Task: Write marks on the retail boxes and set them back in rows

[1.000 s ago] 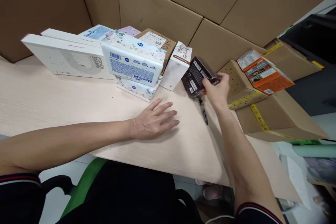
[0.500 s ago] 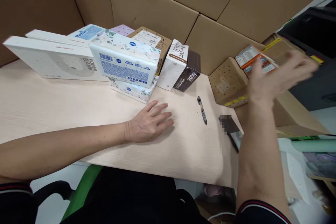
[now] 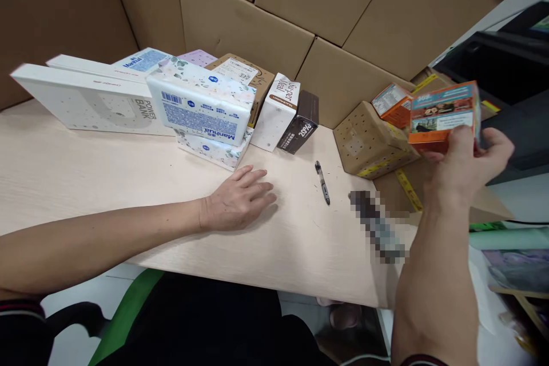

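Observation:
My right hand grips an orange box and holds it in the air above the cardboard cartons at the right. A second orange box lies on a perforated brown carton. My left hand rests flat on the pale wooden table, fingers spread, holding nothing. In front of it stand a dark brown box and a white box side by side. A black pen lies on the table between my hands.
White tissue packs are stacked by a long white power bank box at the table's back. Large cardboard cartons form a wall behind. A blurred dark item lies near the table's right edge.
My right hand set the dark brown box down next to the white box, swung right to the cartons and lifted an orange box. The left hand stayed flat on the table.

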`<action>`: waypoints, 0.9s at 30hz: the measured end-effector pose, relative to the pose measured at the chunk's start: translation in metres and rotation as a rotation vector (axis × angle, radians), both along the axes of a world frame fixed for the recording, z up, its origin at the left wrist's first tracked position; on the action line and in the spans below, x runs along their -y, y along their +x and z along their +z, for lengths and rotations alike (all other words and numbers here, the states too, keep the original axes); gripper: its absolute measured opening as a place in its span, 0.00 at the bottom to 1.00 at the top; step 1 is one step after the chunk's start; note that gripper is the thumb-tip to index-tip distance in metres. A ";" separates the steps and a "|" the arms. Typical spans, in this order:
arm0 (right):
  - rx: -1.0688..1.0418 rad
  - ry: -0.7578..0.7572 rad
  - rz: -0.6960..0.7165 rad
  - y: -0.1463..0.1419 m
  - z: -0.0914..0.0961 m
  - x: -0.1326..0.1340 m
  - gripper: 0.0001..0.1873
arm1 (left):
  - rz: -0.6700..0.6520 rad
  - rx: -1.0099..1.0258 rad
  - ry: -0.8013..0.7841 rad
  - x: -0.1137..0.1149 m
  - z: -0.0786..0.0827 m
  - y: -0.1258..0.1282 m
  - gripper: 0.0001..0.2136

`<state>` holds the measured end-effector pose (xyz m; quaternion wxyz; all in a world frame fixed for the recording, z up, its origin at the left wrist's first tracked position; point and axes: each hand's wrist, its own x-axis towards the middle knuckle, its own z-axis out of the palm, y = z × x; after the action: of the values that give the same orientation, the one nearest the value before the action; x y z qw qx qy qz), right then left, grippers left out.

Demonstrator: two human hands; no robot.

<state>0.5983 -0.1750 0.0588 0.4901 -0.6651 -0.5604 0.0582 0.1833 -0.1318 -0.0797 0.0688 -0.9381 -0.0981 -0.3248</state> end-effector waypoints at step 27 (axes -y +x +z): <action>-0.715 -0.334 0.604 -0.189 -0.117 0.028 0.31 | -0.264 0.471 -1.344 -0.011 -0.006 0.013 0.39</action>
<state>0.4092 -0.2034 -0.0578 0.4997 -0.4810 -0.5078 0.5110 0.1958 -0.1212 -0.0854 -0.5856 -0.6868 -0.1748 -0.3936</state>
